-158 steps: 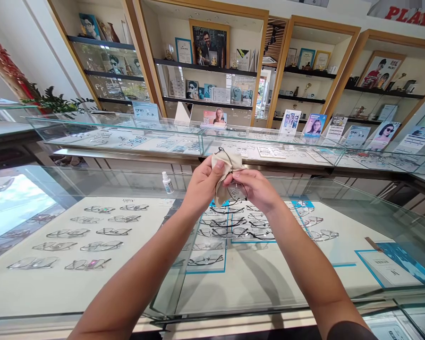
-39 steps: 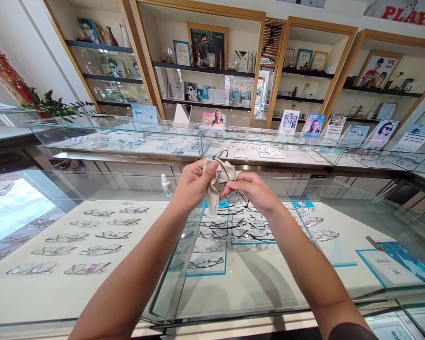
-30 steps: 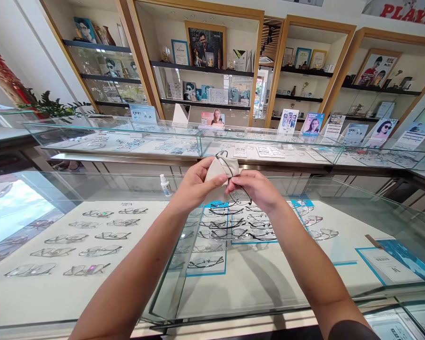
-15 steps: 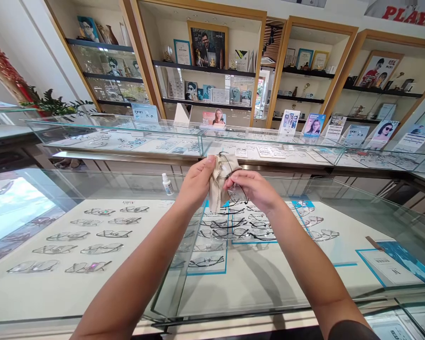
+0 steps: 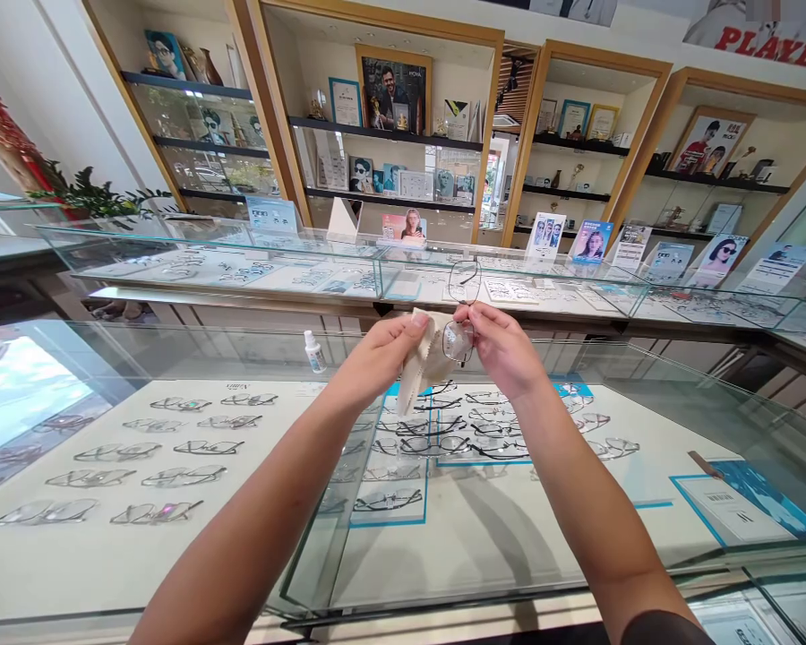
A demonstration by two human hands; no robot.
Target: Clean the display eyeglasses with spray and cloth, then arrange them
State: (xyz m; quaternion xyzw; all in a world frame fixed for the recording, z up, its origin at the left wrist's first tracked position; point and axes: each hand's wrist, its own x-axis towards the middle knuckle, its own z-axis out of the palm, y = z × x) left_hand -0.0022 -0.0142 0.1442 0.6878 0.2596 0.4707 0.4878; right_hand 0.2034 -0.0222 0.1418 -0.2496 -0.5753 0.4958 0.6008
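Above the glass display case, my left hand [image 5: 390, 345] pinches a beige cloth [image 5: 417, 367] that hangs down from my fingers and thumb. My right hand [image 5: 501, 345] is closed on a pair of thin-framed eyeglasses [image 5: 459, 340], gripping near the middle of the frame. The glasses are held upright on end, one lens above the other. Part of the cloth lies behind the lower lens; whether they touch is unclear. The upper lens stands free of the cloth.
Rows of eyeglasses [image 5: 218, 447] lie inside the near glass case [image 5: 349, 573]. A white spray bottle [image 5: 315, 353] stands beyond my left hand. Farther back are another glass counter [image 5: 242, 296] with upright cards and wooden shelves [image 5: 386, 134].
The glasses have come out of the cloth and turned upright, both lenses now showing. My right hand has moved slightly up and right, and my left hand slightly right with the cloth.
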